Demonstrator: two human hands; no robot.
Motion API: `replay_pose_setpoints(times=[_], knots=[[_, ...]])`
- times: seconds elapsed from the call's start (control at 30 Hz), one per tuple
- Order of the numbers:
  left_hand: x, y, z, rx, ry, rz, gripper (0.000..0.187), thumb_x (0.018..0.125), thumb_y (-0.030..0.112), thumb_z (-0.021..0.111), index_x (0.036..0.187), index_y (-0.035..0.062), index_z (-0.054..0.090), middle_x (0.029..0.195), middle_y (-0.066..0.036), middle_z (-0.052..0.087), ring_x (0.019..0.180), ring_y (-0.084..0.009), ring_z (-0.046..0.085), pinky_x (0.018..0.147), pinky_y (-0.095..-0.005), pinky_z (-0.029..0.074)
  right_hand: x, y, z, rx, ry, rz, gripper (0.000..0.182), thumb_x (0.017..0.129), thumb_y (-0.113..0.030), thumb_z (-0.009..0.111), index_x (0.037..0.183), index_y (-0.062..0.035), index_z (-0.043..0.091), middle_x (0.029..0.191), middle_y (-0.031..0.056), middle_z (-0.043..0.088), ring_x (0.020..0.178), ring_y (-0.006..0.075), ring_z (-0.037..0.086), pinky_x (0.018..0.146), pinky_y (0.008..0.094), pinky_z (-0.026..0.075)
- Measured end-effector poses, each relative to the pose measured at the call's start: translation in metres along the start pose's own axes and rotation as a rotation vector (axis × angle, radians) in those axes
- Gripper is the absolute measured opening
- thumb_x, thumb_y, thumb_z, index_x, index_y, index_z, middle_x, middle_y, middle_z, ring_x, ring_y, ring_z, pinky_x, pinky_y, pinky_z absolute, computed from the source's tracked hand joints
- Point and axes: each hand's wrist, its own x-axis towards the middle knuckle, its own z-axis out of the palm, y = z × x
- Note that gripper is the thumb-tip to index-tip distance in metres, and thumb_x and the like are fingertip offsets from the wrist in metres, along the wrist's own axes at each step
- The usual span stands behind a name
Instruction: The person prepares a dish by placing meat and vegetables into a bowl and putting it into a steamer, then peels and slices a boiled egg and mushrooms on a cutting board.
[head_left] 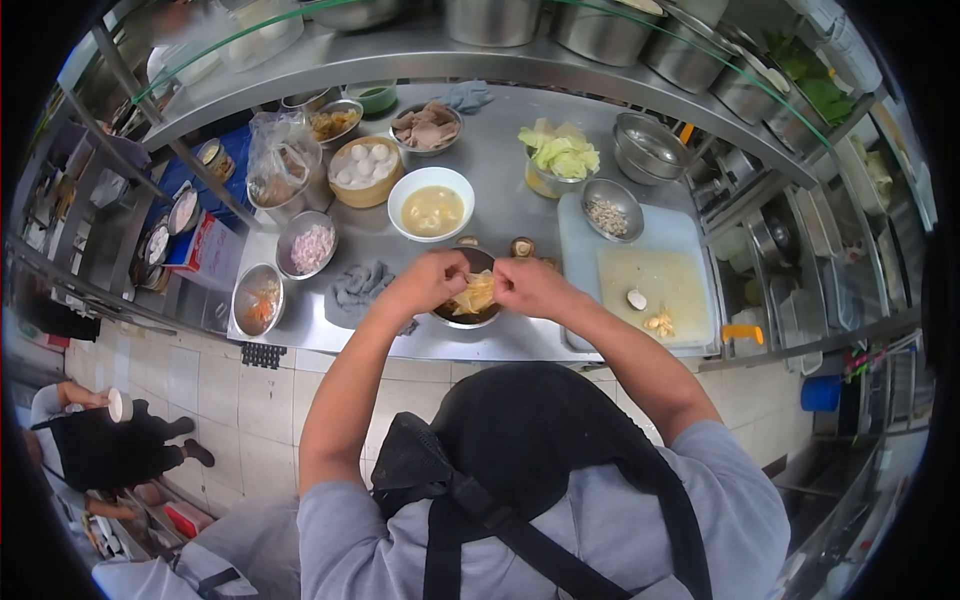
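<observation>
Above a metal bowl (468, 322) at the table's front edge, a thin, wrinkled, yellowish food sheet (474, 295) stretches between my hands. My left hand (437, 281) pinches its left side with curled fingers. On the other side, my right hand (535, 287) is closed at the sheet's right edge. Both hands cover part of the bowl's rim, and its contents are mostly hidden. Brown mushrooms (521, 247) lie just behind my right hand. A white bowl of pale yellow liquid (432, 205) stands behind my left hand. A grey cloth (360, 293) lies to the left.
On the right, a cutting board (655, 285) carries a small metal bowl (612, 210) and chopped pieces. A bowl of cabbage leaves (558, 152) stands behind it. Several food bowls and a steamer basket (366, 172) fill the left. A metal shelf (500, 60) spans the back. Another person (110, 440) stands lower left.
</observation>
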Motion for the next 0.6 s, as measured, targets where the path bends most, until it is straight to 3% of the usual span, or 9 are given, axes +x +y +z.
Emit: replay_pose_setpoints(times=[0.13, 0.2, 0.23, 0.3, 0.4, 0.6], knots=[[-0.005, 0.005, -0.001, 0.091, 0.031, 0.039, 0.013, 0.083, 0.01, 0.065, 0.092, 0.0018, 0.064, 0.094, -0.015, 0.065, 0.093, -0.0268, 0.064, 0.081, -0.0382, 0.051, 0.003, -0.002, -0.006, 0.074, -0.025, 0.048, 0.01, 0.083, -0.011, 0.061, 0.084, -0.0026, 0.056, 0.079, 0.0171, 0.065, 0.075, 0.038, 0.063, 0.068, 0.0459, 0.049], [0.0, -0.008, 0.005, 0.148, 0.104, 0.265, 0.017, 0.084, 0.01, 0.064, 0.099, 0.0031, 0.067, 0.097, -0.014, 0.066, 0.094, -0.0237, 0.064, 0.082, -0.036, 0.05, 0.007, 0.0, -0.005, 0.077, -0.022, 0.023, 0.009, 0.084, -0.011, 0.061, 0.084, -0.0026, 0.056, 0.08, 0.0169, 0.065, 0.076, 0.0375, 0.063, 0.068, 0.0457, 0.05], [0.001, -0.011, 0.007, 0.154, 0.105, 0.266, 0.017, 0.084, 0.01, 0.064, 0.099, 0.0031, 0.067, 0.097, -0.014, 0.066, 0.094, -0.0237, 0.064, 0.082, -0.036, 0.05, 0.008, 0.0, -0.005, 0.046, 0.001, -0.032, 0.01, 0.084, -0.011, 0.06, 0.085, -0.0027, 0.056, 0.081, 0.0173, 0.064, 0.077, 0.0377, 0.063, 0.069, 0.0461, 0.049], [0.005, -0.013, 0.012, -0.273, -0.029, 0.126, 0.024, 0.085, 0.01, 0.064, 0.108, 0.0046, 0.069, 0.102, -0.012, 0.067, 0.094, -0.024, 0.064, 0.084, -0.0358, 0.05, 0.01, 0.0, -0.005, 0.018, 0.034, -0.096, 0.01, 0.085, -0.012, 0.06, 0.085, -0.0029, 0.056, 0.083, 0.0177, 0.064, 0.079, 0.0379, 0.063, 0.069, 0.0464, 0.049], [0.014, -0.015, 0.006, 0.045, -0.18, 0.094, 0.028, 0.087, 0.01, 0.065, 0.114, 0.0049, 0.069, 0.103, -0.012, 0.069, 0.095, -0.0247, 0.064, 0.084, -0.0358, 0.05, 0.016, 0.0, -0.005, -0.041, -0.024, -0.116, 0.011, 0.086, -0.013, 0.06, 0.086, -0.003, 0.055, 0.084, 0.0179, 0.063, 0.081, 0.0383, 0.062, 0.07, 0.0474, 0.049], [0.001, -0.003, 0.01, 0.149, 0.07, 0.114, 0.018, 0.088, 0.013, 0.063, 0.102, 0.0012, 0.067, 0.088, -0.017, 0.07, 0.079, -0.0323, 0.066, 0.074, -0.0402, 0.052, 0.01, 0.005, -0.003, 0.0, 0.057, -0.129, 0.012, 0.085, -0.013, 0.062, 0.084, -0.0032, 0.055, 0.081, 0.0174, 0.063, 0.078, 0.0372, 0.062, 0.069, 0.0463, 0.049]])
